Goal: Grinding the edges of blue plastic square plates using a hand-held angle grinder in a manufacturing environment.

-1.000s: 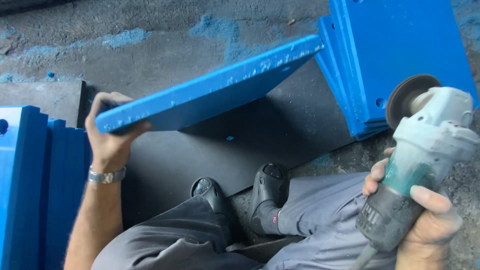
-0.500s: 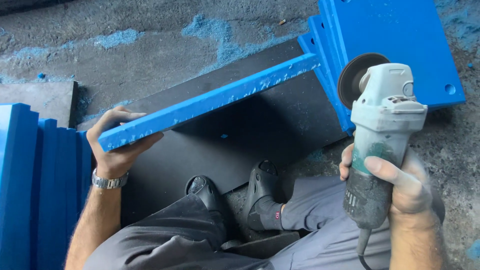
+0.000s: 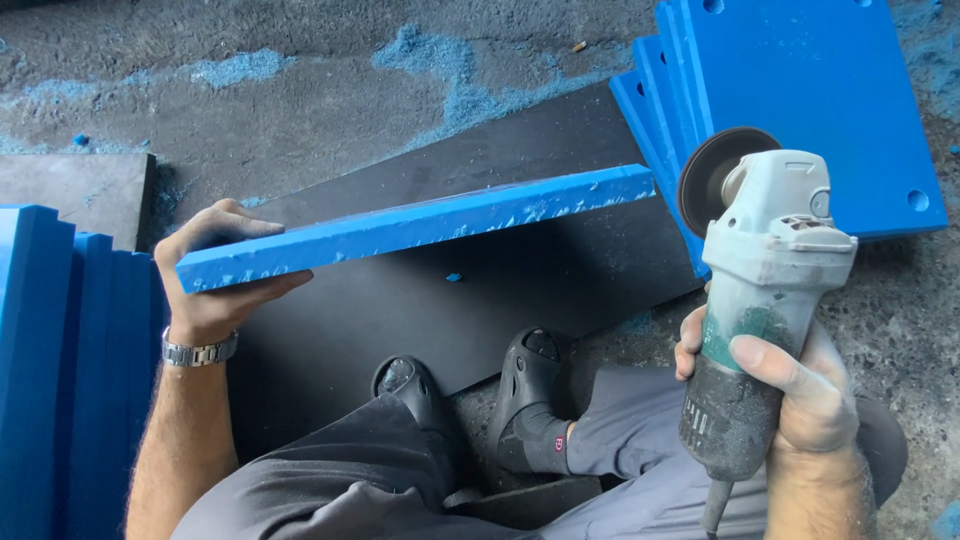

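Looking down from the head camera: concrete floor [image 3: 300,110] lay under everything, dusted with blue shavings [image 3: 440,60]. All places below are given relative to the black sheet [image 3: 420,300] spread on that floor.

Largest items: stack of blue plates [image 3: 800,110] lay off the sheet's far right corner, fanned, drilled holes visible near the corners. Second stack of blue plates [image 3: 60,360] stood on edge off the sheet's left side.

Blue plate [image 3: 410,225] was held on edge above the sheet's middle, long rough edge facing up toward the camera, burrs and chips visible along it. Judged: tilted this way to present that edge to the tool.

Left hand [image 3: 215,285] was closed around the plate's left end, thumb on top, fingers beneath; metal wristwatch [image 3: 200,350] on the wrist.

Right hand [image 3: 790,390] was wrapped firmly about the body of the angle grinder [image 3: 760,300], over the sheet's right edge. Grinder disc [image 3: 715,180] pointed away from the person, near the plate's right end but apart from it.

Black shoes [image 3: 500,400] rested on the sheet's near edge, grey trousers [image 3: 330,480] below.

Small blue chip [image 3: 454,277] lay on the sheet under the plate.
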